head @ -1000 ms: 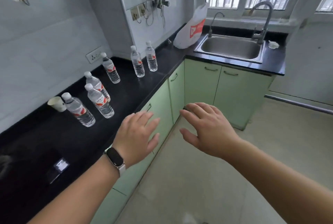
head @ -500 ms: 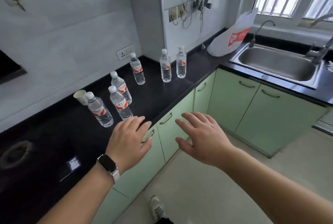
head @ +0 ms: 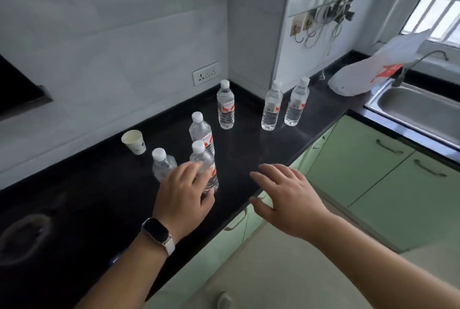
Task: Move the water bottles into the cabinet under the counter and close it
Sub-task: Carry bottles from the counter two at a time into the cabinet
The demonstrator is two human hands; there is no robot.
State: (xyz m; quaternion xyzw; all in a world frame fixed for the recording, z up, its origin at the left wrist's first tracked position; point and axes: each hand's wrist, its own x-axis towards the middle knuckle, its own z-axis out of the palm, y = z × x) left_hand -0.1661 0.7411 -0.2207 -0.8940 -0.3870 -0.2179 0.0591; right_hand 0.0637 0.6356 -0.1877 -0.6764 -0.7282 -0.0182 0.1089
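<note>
Hands first: the left hand (head: 183, 196) reaches with loose, parted fingers at the nearest bottle (head: 204, 159), thumb out beside its base. The right hand (head: 288, 196) hovers spread flat and holds nothing, well to the right of the paper cup (head: 133, 142), over the front edge of the table (head: 249, 142).

By my reading the task has hardly begun. All six bottles (head: 225, 104) stand upright on the table: three clustered just right of the cup, three further right of it. The green cabinet doors (head: 358, 159), below and right of the cup, all look closed. So opening a door, moving every bottle and closing up all seem left to do.

I cannot tell whether the left fingers touch the bottle or stop just short. That hand hides the lower parts of the two bottles closest to it. Nothing shows inside the cabinet, nor which door is meant. The labels are blurred.
</note>
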